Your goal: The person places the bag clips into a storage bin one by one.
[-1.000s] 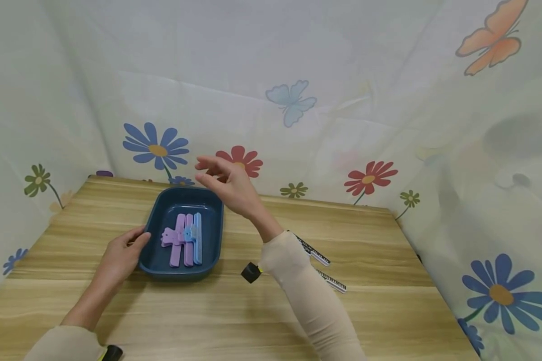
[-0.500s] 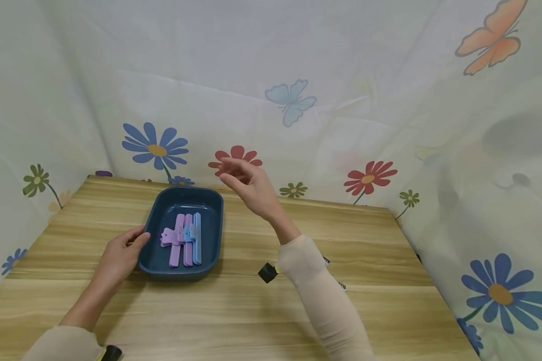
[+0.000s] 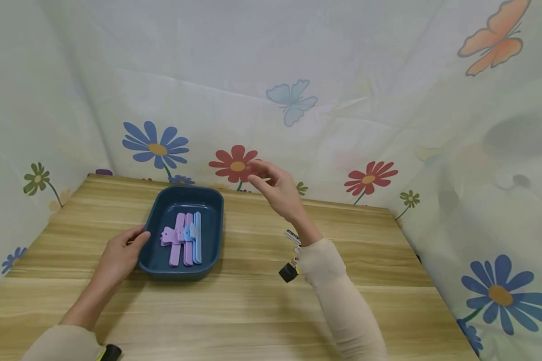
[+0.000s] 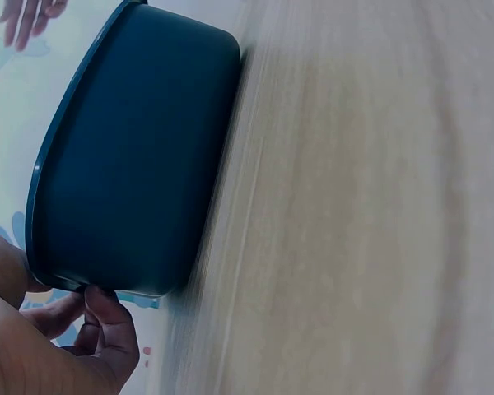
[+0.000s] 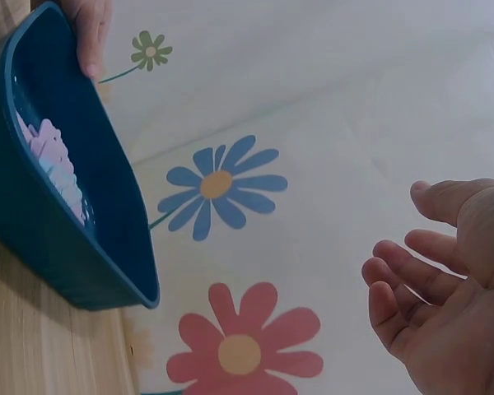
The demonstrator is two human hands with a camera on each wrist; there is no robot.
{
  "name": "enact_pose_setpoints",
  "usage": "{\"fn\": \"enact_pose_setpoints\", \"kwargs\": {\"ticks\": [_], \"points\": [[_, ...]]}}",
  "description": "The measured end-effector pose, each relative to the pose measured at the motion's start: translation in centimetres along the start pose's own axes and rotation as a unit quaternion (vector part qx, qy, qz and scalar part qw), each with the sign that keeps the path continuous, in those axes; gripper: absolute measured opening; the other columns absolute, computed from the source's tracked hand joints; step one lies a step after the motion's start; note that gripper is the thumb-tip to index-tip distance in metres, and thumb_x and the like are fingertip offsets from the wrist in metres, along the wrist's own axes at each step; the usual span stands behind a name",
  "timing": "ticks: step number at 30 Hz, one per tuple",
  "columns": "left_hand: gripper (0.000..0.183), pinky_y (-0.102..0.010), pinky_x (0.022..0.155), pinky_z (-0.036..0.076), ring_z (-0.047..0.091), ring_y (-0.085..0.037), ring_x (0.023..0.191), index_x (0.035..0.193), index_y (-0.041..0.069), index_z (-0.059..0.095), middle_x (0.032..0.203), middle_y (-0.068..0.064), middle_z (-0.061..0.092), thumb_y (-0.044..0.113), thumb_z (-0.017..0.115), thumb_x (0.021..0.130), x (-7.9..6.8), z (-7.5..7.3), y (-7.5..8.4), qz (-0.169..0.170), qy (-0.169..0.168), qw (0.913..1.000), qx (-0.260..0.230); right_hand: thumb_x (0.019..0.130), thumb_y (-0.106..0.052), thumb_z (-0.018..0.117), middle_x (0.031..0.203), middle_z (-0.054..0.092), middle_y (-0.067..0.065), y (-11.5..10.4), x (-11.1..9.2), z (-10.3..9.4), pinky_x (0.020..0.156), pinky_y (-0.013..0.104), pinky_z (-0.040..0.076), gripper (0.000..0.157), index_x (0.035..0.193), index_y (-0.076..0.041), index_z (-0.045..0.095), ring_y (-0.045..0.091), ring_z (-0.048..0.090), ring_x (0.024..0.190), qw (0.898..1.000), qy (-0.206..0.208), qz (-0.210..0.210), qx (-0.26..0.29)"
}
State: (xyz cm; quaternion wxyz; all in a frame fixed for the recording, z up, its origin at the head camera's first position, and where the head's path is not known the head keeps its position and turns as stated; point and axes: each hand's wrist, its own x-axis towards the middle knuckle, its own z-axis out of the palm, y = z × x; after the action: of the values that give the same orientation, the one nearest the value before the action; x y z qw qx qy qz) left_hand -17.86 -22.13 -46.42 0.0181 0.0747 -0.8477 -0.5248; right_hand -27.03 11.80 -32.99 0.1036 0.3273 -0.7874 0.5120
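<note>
My left hand (image 3: 123, 250) grips the left rim of a dark blue plastic basin (image 3: 180, 276), with thumb and fingers pinching its edge in the left wrist view. Inside the basin lie two purple bag clips (image 3: 174, 253) and a light blue bag clip (image 3: 197, 245), side by side. Raised above the table's back part, my right hand (image 3: 281, 194) holds nothing; its fingers (image 5: 412, 271) are loosely bent. Black-and-white patterned pieces (image 3: 292, 235) lie on the table, mostly hidden behind my right forearm, so their kind is unclear.
The wood-grain table (image 3: 244, 311) ends at a back edge against a pale curtain (image 3: 343, 60) printed with flowers and butterflies. Curtains also hang at both sides. A small black device (image 3: 288, 273) sticks out at my right cuff.
My empty right hand has moved rightward, away from the basin, and its forearm now covers more of the black-and-white pieces. The left hand, basin and clips have stayed in place.
</note>
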Motion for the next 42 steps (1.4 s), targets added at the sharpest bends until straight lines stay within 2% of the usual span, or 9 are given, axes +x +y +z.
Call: {"fn": "enact_pose_setpoints", "kwargs": {"ticks": [4, 12, 18, 29, 42], "points": [[0.063, -0.053, 0.100, 0.040, 0.047, -0.044, 0.124, 0.153, -0.010, 0.038, 0.144, -0.036, 0.046, 0.038, 0.043, 0.112, 0.0, 0.0, 0.0, -0.001, -0.001, 1.0000, 0.004, 0.103, -0.010, 0.065, 0.127, 0.068, 0.016, 0.6, -0.7, -1.1, 0.088, 0.032, 0.052, 0.040, 0.141, 0.000, 0.060, 0.027, 0.062, 0.107, 1.000, 0.013, 0.013, -0.004], [0.064, -0.059, 0.104, 0.038, 0.045, -0.047, 0.127, 0.154, -0.009, 0.037, 0.146, -0.037, 0.044, 0.039, 0.042, 0.112, -0.2, 0.0, 0.1, -0.001, -0.002, 1.0000, 0.002, 0.103, -0.008, 0.064, 0.127, 0.067, 0.022, 1.8, -2.2, -3.5, 0.082, 0.025, 0.049, 0.039, 0.140, 0.001, 0.061, 0.033, 0.062, 0.104, 0.999, 0.030, 0.029, -0.008], [0.065, -0.062, 0.105, 0.037, 0.044, -0.047, 0.128, 0.154, -0.009, 0.037, 0.147, -0.037, 0.043, 0.040, 0.043, 0.111, -0.3, 0.0, 0.1, 0.001, -0.002, 1.0000, 0.002, 0.103, -0.006, 0.063, 0.127, 0.067, 0.021, 2.4, -3.4, -5.1, 0.079, 0.021, 0.048, 0.039, 0.141, 0.003, 0.059, 0.037, 0.063, 0.103, 0.998, 0.042, 0.044, -0.022], [0.065, -0.064, 0.108, 0.034, 0.043, -0.049, 0.131, 0.155, -0.008, 0.035, 0.149, -0.038, 0.041, 0.040, 0.041, 0.112, -0.2, 0.0, 0.1, -0.009, -0.011, 0.9999, 0.006, 0.105, -0.009, 0.062, 0.129, 0.066, 0.022, 3.3, -5.4, -7.7, 0.085, 0.021, 0.049, 0.038, 0.142, 0.000, 0.060, 0.031, 0.062, 0.110, 0.995, 0.052, 0.076, -0.047], [0.065, -0.063, 0.107, 0.035, 0.043, -0.048, 0.128, 0.156, -0.008, 0.034, 0.149, -0.037, 0.041, 0.040, 0.040, 0.112, 0.0, 0.0, 0.0, -0.010, -0.013, 0.9999, 0.004, 0.105, -0.013, 0.063, 0.129, 0.067, 0.017, 4.3, -7.4, -10.5, 0.087, 0.021, 0.048, 0.038, 0.141, -0.003, 0.061, 0.026, 0.061, 0.110, 0.991, 0.050, 0.083, -0.089]]}}
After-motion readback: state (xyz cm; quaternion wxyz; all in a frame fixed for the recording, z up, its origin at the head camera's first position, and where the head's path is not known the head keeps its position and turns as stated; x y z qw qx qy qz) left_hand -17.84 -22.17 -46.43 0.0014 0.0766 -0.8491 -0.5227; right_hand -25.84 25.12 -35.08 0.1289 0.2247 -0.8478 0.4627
